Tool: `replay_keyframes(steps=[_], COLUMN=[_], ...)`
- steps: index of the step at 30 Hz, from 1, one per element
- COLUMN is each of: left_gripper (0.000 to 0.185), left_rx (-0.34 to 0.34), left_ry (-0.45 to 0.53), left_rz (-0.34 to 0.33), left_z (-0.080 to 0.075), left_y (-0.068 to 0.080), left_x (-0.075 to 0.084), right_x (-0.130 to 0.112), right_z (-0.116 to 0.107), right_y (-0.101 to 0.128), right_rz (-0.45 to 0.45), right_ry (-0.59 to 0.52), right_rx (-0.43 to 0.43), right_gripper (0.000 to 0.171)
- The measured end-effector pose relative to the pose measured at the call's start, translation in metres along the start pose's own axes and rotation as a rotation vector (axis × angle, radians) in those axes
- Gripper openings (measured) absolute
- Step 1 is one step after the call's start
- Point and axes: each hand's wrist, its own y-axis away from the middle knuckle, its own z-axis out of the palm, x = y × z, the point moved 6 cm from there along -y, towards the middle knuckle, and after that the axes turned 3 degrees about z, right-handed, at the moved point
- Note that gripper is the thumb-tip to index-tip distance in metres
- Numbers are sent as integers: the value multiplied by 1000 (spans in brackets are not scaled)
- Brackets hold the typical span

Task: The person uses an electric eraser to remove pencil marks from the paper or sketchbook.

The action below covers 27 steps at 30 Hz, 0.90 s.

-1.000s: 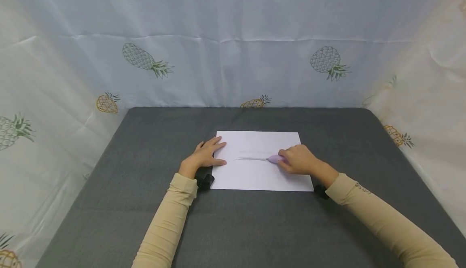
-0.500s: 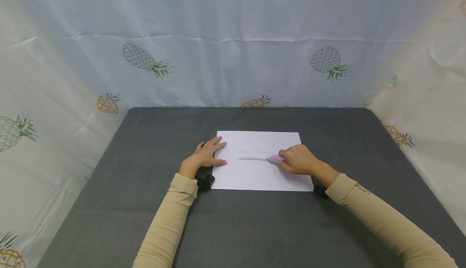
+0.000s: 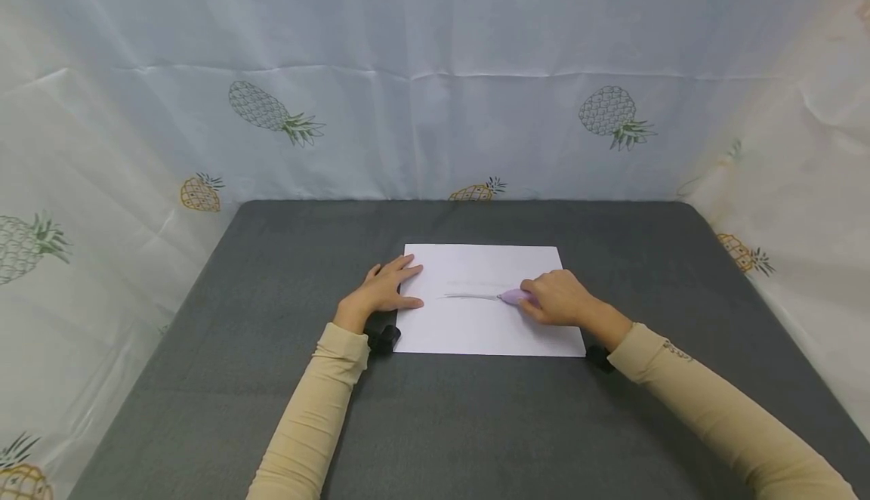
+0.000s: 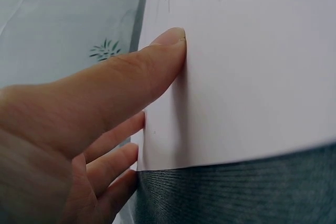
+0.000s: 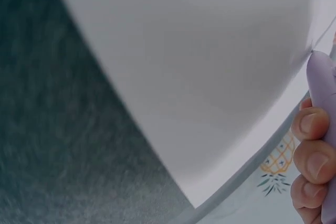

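We are looking down at a white sheet of paper [image 3: 485,300] that is lying flat on the dark grey table [image 3: 272,379], near its middle. Our left hand [image 3: 381,294] is resting on the sheet's left edge with its fingers stretched out and relaxed, grasping nothing; in the left wrist view the thumb [image 4: 157,59] is pressing flat on the paper [image 4: 252,77] while the other fingers are lying past its edge.

Our right hand [image 3: 553,297] is sitting on the right part of the sheet with its fingers curled around a lilac pen [image 3: 513,297], which is pointing left, its tip touching the paper. A thin grey line [image 3: 469,296] is running leftward from the tip toward the sheet's middle. In the right wrist view 3 fingertips [image 5: 310,145] are wrapping the pen's lilac barrel [image 5: 324,85] above the white paper [image 5: 199,66].

Both arms are wearing beige sleeves [image 3: 319,409], and a black wrist mount [image 3: 383,338] is showing at the left wrist, touching the sheet's near left corner. A pale curtain printed with pineapples [image 3: 435,69] is hanging behind and beside the table.
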Motion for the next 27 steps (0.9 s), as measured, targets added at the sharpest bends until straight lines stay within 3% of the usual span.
replay_keyframes(steps=[17,27], left_gripper=[74,74], left_rx=[-9,-6], left_ry=[8,6], left_rz=[-10,-8], left_z=[-1,-2], left_y=[0,1], left_x=[1,1], right_x=[-1,5], right_z=[0,-4], right_y=[-1,3], right_rz=[-6,86], right_ry=[-5,-24], right_rx=[-20,-72], right_gripper=[19,20])
